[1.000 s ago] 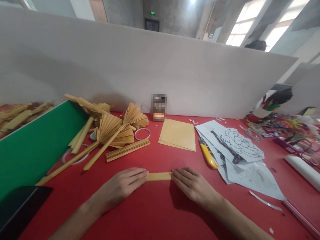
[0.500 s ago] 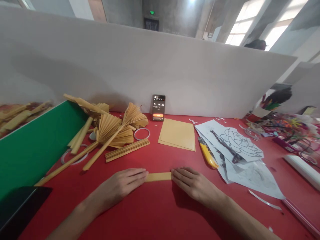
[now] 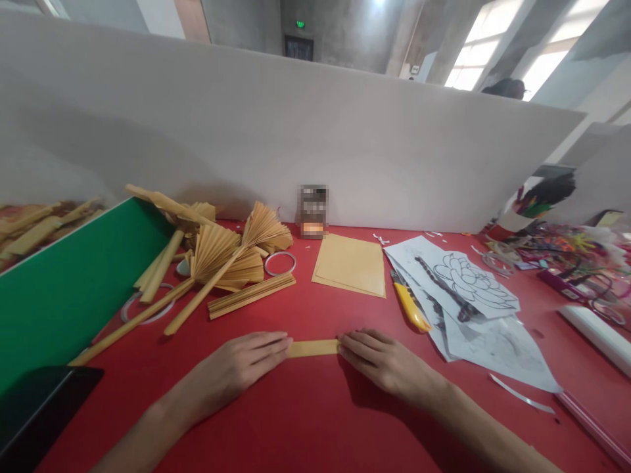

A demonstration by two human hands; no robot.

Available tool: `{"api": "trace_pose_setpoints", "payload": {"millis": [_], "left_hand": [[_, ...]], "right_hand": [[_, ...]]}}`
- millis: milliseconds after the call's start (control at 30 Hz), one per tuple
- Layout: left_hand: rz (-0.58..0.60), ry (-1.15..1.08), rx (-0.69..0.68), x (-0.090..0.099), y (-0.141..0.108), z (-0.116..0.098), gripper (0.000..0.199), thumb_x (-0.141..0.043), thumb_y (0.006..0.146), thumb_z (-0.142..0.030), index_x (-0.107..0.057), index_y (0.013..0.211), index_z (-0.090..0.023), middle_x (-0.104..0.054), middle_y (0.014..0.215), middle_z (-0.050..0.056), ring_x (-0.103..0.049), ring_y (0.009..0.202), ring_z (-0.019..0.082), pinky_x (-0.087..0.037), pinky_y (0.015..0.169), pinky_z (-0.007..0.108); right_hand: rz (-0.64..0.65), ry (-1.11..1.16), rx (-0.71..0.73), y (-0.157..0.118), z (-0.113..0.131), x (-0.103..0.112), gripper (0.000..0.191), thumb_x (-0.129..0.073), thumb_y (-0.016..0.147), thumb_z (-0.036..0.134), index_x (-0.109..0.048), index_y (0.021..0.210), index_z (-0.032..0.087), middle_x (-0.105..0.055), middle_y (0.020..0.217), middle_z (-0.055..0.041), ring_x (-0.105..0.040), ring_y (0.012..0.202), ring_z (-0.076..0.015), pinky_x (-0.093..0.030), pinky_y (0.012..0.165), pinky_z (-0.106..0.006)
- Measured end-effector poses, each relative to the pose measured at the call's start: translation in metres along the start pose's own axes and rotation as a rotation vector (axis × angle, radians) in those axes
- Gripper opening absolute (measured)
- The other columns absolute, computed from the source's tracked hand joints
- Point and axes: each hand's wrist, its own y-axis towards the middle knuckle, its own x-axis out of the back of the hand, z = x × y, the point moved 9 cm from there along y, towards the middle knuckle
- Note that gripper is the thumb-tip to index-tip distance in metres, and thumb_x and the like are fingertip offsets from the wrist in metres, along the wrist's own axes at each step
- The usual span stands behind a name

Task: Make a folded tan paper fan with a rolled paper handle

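A narrow yellow-brown folded paper strip [image 3: 314, 349] lies level on the red table in front of me. At its left end is my left hand [image 3: 246, 358], its fingers closed together over the paper. My right hand [image 3: 371, 358] covers the right end the same way, fingertips bent down on the strip. Both thumbs are hidden. Beyond the strip lie several square paper sheets [image 3: 349, 264] and a pleated paper bundle [image 3: 251, 296]. To the left of these, paper fans with rolled stems [image 3: 204, 289] are heaped.
A yellow utility knife [image 3: 411, 307] rests beside printed drawings [image 3: 468, 289] on the right. Rolls of tape [image 3: 280, 254] lie among the fans. A green board [image 3: 83, 276] stands on the left, a grey partition [image 3: 246, 131] at the back. A blurred-out device [image 3: 313, 211] leans there.
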Motion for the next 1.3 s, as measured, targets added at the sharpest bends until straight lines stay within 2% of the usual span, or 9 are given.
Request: {"api": "trace_pose_setpoints", "payload": {"millis": [233,367,433,600,700,867,1067,1200,1300], "left_hand": [[0.001,0.047,0.019,-0.007,-0.005,0.003,0.059,-0.042,0.097,0.003,-0.054,0.150,-0.020,-0.064,0.148,0.005,-0.057,0.139,0.021,-0.049,0.117,0.038],[-0.010,0.027,0.033,-0.006,-0.005,0.004,0.057,-0.044,0.099,0.000,-0.054,0.151,-0.022,-0.065,0.147,0.005,-0.057,0.140,0.020,-0.047,0.118,0.037],[-0.011,0.025,0.030,-0.006,-0.005,0.003,0.056,-0.044,0.100,-0.001,-0.054,0.151,-0.023,-0.066,0.146,0.005,-0.057,0.139,0.020,-0.047,0.119,0.037],[-0.027,0.055,0.045,-0.008,-0.008,0.001,0.052,-0.040,0.105,-0.006,-0.051,0.153,-0.023,-0.066,0.146,0.006,-0.054,0.142,0.020,-0.046,0.119,0.038],[-0.019,0.043,0.048,-0.010,-0.008,0.000,0.049,-0.040,0.108,-0.012,-0.048,0.155,-0.022,-0.065,0.147,0.006,-0.054,0.143,0.021,-0.048,0.118,0.038],[-0.027,0.022,0.037,-0.005,-0.006,-0.001,0.047,-0.040,0.109,-0.014,-0.048,0.155,-0.021,-0.065,0.147,0.006,-0.054,0.143,0.021,-0.048,0.118,0.038],[-0.069,0.043,0.018,0.004,-0.003,-0.005,0.051,-0.039,0.108,-0.011,-0.047,0.156,-0.023,-0.069,0.142,0.005,-0.058,0.139,0.018,-0.045,0.120,0.035],[-0.102,0.125,0.073,0.005,-0.007,-0.005,0.056,-0.041,0.103,-0.004,-0.052,0.153,-0.026,-0.070,0.141,0.002,-0.057,0.139,0.018,-0.040,0.123,0.035],[-0.093,0.165,0.112,0.005,-0.015,-0.004,0.050,-0.049,0.103,-0.011,-0.055,0.151,-0.025,-0.069,0.142,0.001,-0.057,0.139,0.019,-0.037,0.123,0.035]], "right_hand": [[0.006,0.065,-0.092,0.002,-0.001,-0.001,0.038,-0.050,0.101,0.007,-0.060,0.138,0.007,-0.067,0.138,-0.0174,-0.061,0.129,-0.0296,-0.051,0.108,-0.051],[-0.039,0.138,-0.210,0.028,-0.003,0.005,0.027,-0.054,0.102,0.020,-0.067,0.125,0.014,-0.068,0.136,-0.0145,-0.062,0.126,-0.0295,-0.048,0.109,-0.050],[-0.055,0.143,-0.243,0.046,-0.002,0.004,0.029,-0.057,0.104,0.029,-0.064,0.129,0.015,-0.066,0.139,-0.0149,-0.061,0.127,-0.0288,-0.048,0.109,-0.048],[-0.044,0.139,-0.148,0.076,0.010,-0.011,0.023,-0.059,0.105,0.023,-0.063,0.127,0.017,-0.072,0.125,-0.0113,-0.067,0.111,-0.0220,-0.053,0.098,-0.037],[-0.067,0.151,-0.140,0.073,0.011,-0.018,0.022,-0.057,0.106,0.020,-0.064,0.127,0.016,-0.073,0.119,-0.0120,-0.068,0.110,-0.0219,-0.055,0.094,-0.035],[-0.114,0.250,-0.137,0.064,0.009,-0.020,0.026,-0.057,0.106,0.019,-0.061,0.131,0.014,-0.071,0.128,-0.0136,-0.062,0.125,-0.0224,-0.052,0.107,-0.037],[-0.119,0.333,-0.142,0.066,0.008,-0.019,0.023,-0.055,0.107,0.021,-0.064,0.127,0.015,-0.071,0.125,-0.0131,-0.064,0.123,-0.0212,-0.053,0.109,-0.037],[-0.129,0.341,-0.156,0.066,0.008,-0.018,0.025,-0.054,0.107,0.025,-0.063,0.128,0.015,-0.071,0.126,-0.0136,-0.064,0.123,-0.0230,-0.053,0.110,-0.040],[-0.086,0.370,-0.191,0.065,0.007,-0.021,0.030,-0.051,0.109,0.025,-0.060,0.136,0.016,-0.070,0.131,-0.0131,-0.064,0.125,-0.0225,-0.053,0.110,-0.039]]}}
